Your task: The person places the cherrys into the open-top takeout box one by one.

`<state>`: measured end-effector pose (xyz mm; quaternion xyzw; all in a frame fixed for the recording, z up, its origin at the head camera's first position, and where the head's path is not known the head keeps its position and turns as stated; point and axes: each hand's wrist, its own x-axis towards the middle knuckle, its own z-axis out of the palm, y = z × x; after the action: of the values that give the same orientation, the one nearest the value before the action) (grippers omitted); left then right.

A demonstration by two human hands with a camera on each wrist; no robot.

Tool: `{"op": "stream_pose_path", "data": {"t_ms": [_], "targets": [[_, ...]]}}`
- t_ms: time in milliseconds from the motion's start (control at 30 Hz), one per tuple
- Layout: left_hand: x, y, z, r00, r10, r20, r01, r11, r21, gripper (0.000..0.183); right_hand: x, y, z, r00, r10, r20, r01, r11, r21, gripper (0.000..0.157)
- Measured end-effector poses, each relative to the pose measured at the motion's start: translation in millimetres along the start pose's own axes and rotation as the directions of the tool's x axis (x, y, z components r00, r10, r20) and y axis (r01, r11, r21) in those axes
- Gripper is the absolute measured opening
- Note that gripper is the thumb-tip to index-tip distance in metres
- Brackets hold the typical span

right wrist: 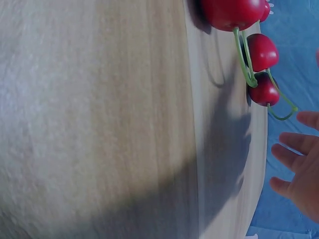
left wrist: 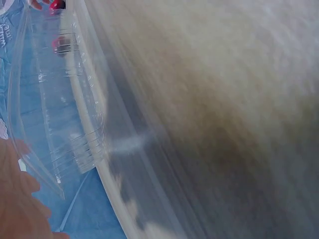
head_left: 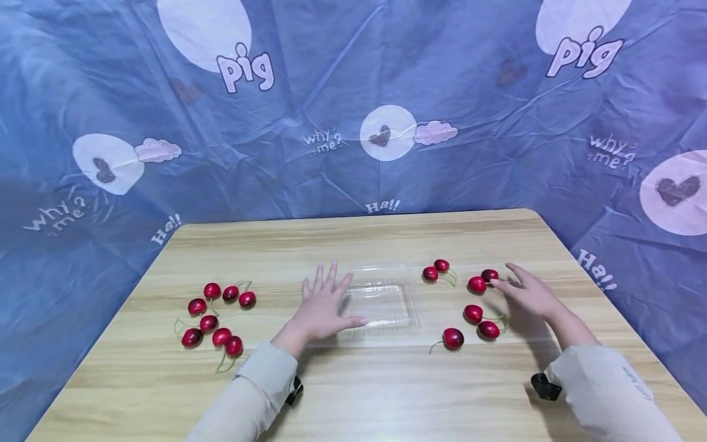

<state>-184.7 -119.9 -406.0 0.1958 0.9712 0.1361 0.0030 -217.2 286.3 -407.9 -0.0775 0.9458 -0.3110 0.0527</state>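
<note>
A clear plastic tray [head_left: 411, 301] sits on the table between my hands. My left hand [head_left: 323, 307] is spread at its left edge, thumb along the near side, holding nothing; whether it touches the plastic I cannot tell. The left wrist view shows the tray's clear wall [left wrist: 55, 114] beside the fingers [left wrist: 20, 199]. My right hand [head_left: 533, 301] is by a pair of red cherries [head_left: 477, 285] on the right, its fingers loosely extended and apart. In the right wrist view these fingers [right wrist: 294, 142] are close to a green cherry stem [right wrist: 284, 118], with nothing gripped.
More stemmed cherries lie right of the tray: a pair [head_left: 430, 274] farther back, a pair [head_left: 473, 314] nearer, and a single cherry [head_left: 453, 339]. Several cherries [head_left: 208, 323] are grouped at the left. A blue printed cloth [head_left: 331, 166] hangs behind the wooden table [head_left: 375, 387].
</note>
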Motion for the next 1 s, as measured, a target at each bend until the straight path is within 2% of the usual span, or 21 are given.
{"op": "stream_pose_path", "data": {"t_ms": [367,600,833,1000], "targets": [[3.9,4.2,4.2,0.999,0.029,0.036,-0.029,0.999,0.017,0.093,-6.2,3.1,-2.5,0.999,0.031,-0.025,-0.029,0.998,0.064,0.069],[5.1,4.7,4.5,0.998,0.027,0.055,-0.029,0.999,0.034,0.096,-7.1,3.3,-4.3,0.995,0.084,-0.053,-0.076,0.987,0.139,0.067],[6.8,4.8,5.6,0.998,0.034,0.061,-0.036,0.999,0.039,0.097,-8.7,6.2,-3.9,0.987,0.118,-0.108,-0.087,0.962,0.260,0.063],[7.3,5.3,5.3,0.997,0.038,0.067,-0.040,0.999,0.030,0.096,-6.5,10.4,-1.7,0.985,0.136,-0.105,-0.082,0.911,0.404,0.057]]}}
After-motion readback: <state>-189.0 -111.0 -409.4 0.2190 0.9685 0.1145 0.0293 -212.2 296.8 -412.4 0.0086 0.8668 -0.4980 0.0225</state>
